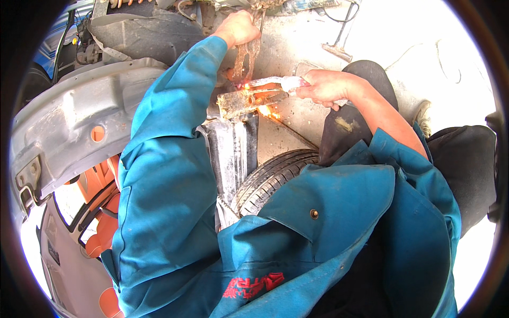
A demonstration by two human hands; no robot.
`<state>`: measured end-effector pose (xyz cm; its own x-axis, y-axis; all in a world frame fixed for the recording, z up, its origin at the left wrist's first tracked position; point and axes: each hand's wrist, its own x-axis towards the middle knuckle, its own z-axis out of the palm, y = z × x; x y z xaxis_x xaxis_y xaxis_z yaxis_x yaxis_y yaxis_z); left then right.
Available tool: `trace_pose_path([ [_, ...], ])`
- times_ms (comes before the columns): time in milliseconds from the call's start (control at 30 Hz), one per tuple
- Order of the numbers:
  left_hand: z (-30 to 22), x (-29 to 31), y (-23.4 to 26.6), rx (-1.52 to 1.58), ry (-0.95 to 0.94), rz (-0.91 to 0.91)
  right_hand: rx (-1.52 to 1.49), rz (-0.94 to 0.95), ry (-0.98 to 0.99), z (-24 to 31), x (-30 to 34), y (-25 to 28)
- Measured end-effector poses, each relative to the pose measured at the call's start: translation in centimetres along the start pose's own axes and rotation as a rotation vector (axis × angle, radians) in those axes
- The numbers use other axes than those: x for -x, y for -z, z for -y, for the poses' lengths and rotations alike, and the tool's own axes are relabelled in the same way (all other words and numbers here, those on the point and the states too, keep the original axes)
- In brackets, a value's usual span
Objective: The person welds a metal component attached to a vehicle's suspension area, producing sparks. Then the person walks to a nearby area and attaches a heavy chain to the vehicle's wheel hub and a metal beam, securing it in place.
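Evidently, in the head view, everything centres on a scorched metal bracket (236, 103), the landmark here, with flame and sparks (269, 112) at its right end. Just right of it, the person's right hand (326, 86) is wrapped firmly around a torch (291, 83), its nozzle reaching leftward over the bracket, presumably to keep the fingers clear of the heat. Beyond the bracket, the left hand (238, 28) looks clenched on the upper end of a rusty strip (245, 59), probably to steady it from a cooler point. Nearer the wearer than the bracket stand a worn metal rail (230, 146), directly below it, and a tyre (275, 175). A hammer (338, 51) lies beyond and to its right; a grey body panel (69, 114) sits to its left. Red print (254, 285) marks the teal jacket (318, 233), nearest the wearer; no other lettering is legible.
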<state>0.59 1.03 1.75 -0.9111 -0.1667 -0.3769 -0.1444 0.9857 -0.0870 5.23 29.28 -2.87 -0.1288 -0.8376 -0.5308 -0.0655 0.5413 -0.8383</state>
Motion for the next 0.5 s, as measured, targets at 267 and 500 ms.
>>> trace_pose_path([
  [267, 0.09, -0.1, -0.22, 0.045, 0.02, 0.011, -0.024, -0.035, -0.005, -0.02, -0.11, -0.2],
  [500, 0.51, -0.74, -0.67, -0.004, -0.027, -0.019, 0.055, -0.052, 0.007, -0.23, -0.19, -0.07],
])
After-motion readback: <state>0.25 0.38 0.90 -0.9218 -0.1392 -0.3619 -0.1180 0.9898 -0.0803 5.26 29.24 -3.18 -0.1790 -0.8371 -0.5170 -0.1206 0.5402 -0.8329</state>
